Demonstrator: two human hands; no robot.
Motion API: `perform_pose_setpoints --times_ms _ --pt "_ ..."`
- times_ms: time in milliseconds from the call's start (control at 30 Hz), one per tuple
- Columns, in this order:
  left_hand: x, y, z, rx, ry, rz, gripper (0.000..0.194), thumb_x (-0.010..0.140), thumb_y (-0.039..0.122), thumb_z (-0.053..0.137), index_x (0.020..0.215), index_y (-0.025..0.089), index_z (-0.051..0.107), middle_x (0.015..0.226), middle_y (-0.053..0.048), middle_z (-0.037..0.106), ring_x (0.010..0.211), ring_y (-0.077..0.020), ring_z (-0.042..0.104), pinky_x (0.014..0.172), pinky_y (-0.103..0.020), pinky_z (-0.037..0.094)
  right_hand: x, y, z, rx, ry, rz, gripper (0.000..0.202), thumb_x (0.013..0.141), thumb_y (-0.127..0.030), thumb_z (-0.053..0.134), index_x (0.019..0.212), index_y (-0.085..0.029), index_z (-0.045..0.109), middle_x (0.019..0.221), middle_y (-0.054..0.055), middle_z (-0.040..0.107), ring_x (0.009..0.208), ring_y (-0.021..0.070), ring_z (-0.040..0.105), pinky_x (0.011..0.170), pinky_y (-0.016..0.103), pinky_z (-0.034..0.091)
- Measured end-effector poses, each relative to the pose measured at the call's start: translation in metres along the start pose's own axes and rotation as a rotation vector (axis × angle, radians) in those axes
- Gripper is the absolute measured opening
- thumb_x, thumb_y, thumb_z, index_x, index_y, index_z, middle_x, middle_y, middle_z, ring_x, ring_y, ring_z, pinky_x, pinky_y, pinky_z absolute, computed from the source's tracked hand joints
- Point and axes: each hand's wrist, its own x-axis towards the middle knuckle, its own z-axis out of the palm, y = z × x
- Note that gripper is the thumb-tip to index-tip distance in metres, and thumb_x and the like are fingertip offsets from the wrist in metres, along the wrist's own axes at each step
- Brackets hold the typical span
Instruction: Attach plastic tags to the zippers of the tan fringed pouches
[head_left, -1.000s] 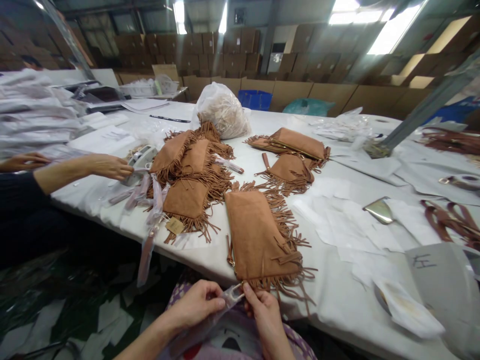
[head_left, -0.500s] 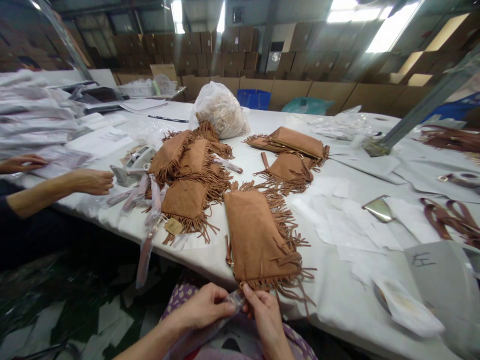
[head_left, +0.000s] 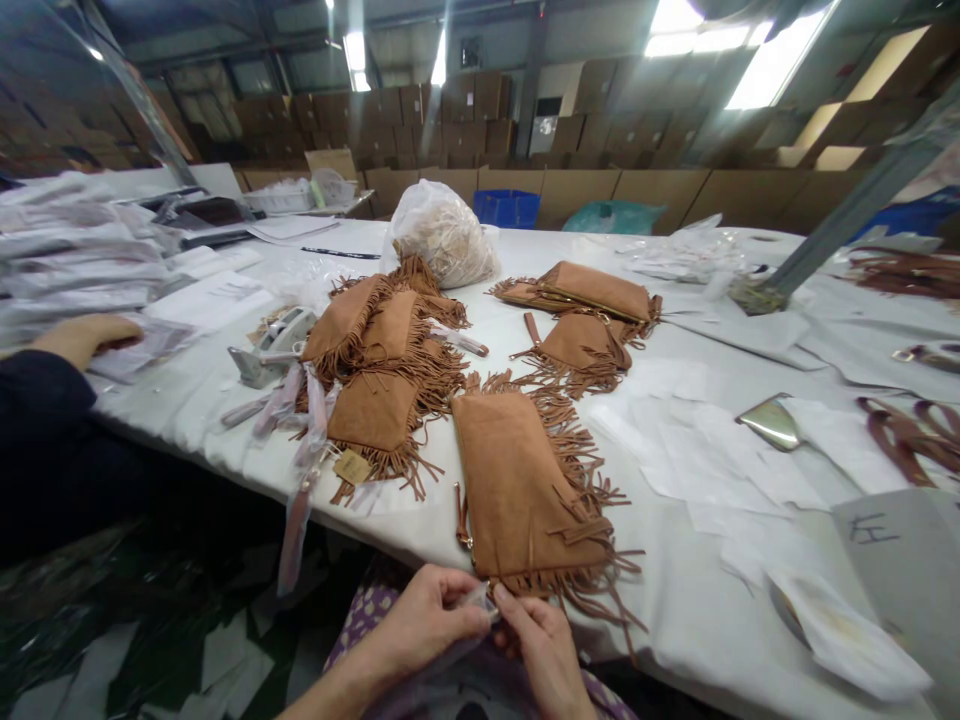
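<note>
At the desk's edge (head_left: 664, 625), our fingers (head_left: 472, 622) grasp clear plastic (head_left: 478, 598) by a fringed tan-suede bag (head_left: 510, 470), likely fastening, next needing alignment.

Middle gap: open between the left bags (head_left: 390, 325) and the right bags (head_left: 581, 342)
Front bag (head_left: 517, 480): blocks the gap's bottom end
Lower right: bare table (head_left: 675, 600) beside that bag, room to pass
Upper right: slanted pole (head_left: 847, 216) in the way

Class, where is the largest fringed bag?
In the head view, the bag lies just right of centre, at the table's near edge, beyond the left hand and right hand.
</note>
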Motion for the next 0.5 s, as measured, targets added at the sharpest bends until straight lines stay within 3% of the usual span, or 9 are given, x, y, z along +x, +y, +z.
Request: perform_pose_setpoints --times_ms 67,233,367,500 --pt "-0.001 0.003 -0.001 -0.020 -0.058 -0.027 0.030 0.075 0.036 0.063 0.087 0.009 0.069 0.080 -0.005 0.068 0.068 -0.0146 0.056 0.064 -0.023 0.039 0.000 -0.002 -0.001 0.011 -0.026 -0.003 0.058 0.060 -0.073 0.063 0.051 -0.015 0.060 0.047 0.002 0.057 0.046 0.0125 0.046 0.048 0.025 0.033" --pt "0.004 -0.014 -0.011 -0.045 -0.077 -0.244 0.035 0.068 0.044 0.070 0.079 0.012 0.061 0.058 -0.001 0.062 0.048 -0.0126 0.052 0.050 -0.022 0.037 0.003 -0.003 0.000 -0.021 -0.045 -0.041 0.063 0.065 -0.077 0.055 0.050 -0.016 0.058 0.044 0.002 0.054 0.044 0.0128 0.044 0.046 0.025 0.031" --pt "0.003 -0.019 -0.016 -0.229 -0.030 -0.176 0.037 0.061 0.036 0.079 0.079 0.013 0.057 0.067 -0.005 0.067 0.056 -0.0144 0.060 0.056 -0.023 0.043 -0.001 -0.006 -0.002 -0.043 0.023 -0.069 0.064 0.071 -0.076 0.048 0.056 -0.016 0.062 0.043 0.002 0.053 0.044 0.0142 0.045 0.046 0.026 0.033" --pt "0.001 -0.018 -0.016 -0.324 0.029 -0.160 0.042 0.054 0.031 0.084 0.080 0.012 0.057 0.067 -0.005 0.067 0.055 -0.0148 0.061 0.057 -0.024 0.044 -0.013 -0.009 0.001 -0.122 0.142 -0.220 0.052 0.064 -0.069 0.063 0.067 -0.017 0.068 0.056 0.003 0.062 0.052 0.0166 0.053 0.051 0.025 0.041"
